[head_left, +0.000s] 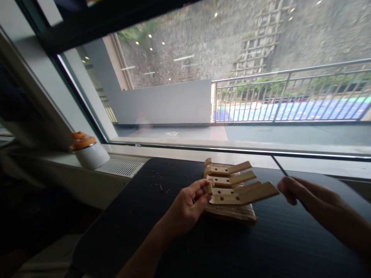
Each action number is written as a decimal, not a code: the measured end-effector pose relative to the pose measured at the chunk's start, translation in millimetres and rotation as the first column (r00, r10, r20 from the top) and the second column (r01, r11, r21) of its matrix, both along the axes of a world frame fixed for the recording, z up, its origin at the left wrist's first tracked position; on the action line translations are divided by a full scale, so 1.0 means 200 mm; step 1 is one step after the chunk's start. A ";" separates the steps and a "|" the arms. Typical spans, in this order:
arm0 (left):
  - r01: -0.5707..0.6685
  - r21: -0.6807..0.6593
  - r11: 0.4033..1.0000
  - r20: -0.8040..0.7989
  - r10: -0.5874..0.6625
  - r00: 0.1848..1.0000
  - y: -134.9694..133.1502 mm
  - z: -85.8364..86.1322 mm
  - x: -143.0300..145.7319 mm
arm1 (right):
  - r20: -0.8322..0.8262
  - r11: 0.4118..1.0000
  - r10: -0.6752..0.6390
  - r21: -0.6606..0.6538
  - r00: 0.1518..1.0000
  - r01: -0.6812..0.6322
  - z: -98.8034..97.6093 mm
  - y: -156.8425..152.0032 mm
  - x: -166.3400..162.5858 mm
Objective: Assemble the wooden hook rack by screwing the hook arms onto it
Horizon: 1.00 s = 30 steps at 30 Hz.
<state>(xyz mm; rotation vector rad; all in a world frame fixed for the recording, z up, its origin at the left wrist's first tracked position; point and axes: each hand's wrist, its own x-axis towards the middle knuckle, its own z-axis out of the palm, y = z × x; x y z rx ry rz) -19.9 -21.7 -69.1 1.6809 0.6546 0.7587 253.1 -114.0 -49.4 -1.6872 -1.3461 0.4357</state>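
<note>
My left hand [188,206] is closed on the near end of a wooden piece with holes [243,195], holding it just above a row of similar wooden pieces [228,175] that lie on a wooden block [232,213] on the dark table [179,243]. My right hand [291,191] is closed round a thin dark rod [279,166] that points up and to the left, a little to the right of the held piece's tip.
Small wood chips [159,181] lie on the table left of the pieces. A white container with an orange lid [87,148] stands on the window sill at the left, beside a vent grille [118,168]. A large window runs behind the table.
</note>
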 end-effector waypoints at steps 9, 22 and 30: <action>0.054 -0.006 0.999 -0.024 -0.054 0.998 0.00 -0.01 -0.01 | -0.148 0.941 0.291 -0.135 0.945 -0.311 -0.06 0.00 0.05; 0.075 0.015 0.997 -0.143 -0.072 0.987 0.00 -0.02 0.00 | -0.081 0.892 0.318 -0.313 0.945 -0.327 -0.07 0.02 -0.04; 0.123 -0.069 0.990 -0.085 -0.129 0.988 0.01 0.00 0.00 | -0.015 0.915 0.310 -0.268 0.950 -0.303 -0.05 0.01 -0.07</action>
